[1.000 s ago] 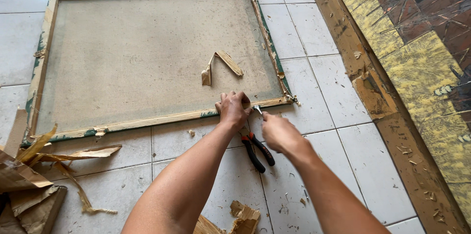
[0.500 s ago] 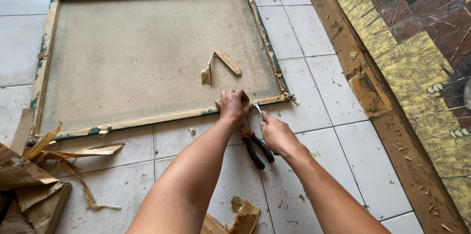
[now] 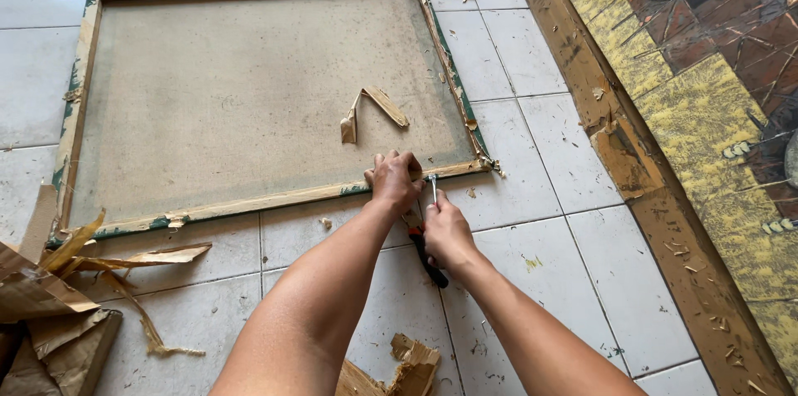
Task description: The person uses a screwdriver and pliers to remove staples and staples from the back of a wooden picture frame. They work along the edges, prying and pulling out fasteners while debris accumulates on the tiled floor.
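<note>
At the frame [image 3: 249, 205] near edge, left hand [image 3: 394, 182] presses down, fingers curled; right hand [image 3: 446, 230] just beside grips pliers [image 3: 426, 250]. Paper scrap [image 3: 366, 109] beyond the hands, torn strips [image 3: 125, 259] far left, painting [image 3: 706, 88] right.

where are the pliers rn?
Head view, centre: the pliers are in the right hand, nose at the frame's near edge, beside the left hand.

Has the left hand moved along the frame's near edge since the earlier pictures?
No. The left hand presses the same spot on the frame, just below the folded paper scrap, as before. The right hand holds pliers beside it.
</note>
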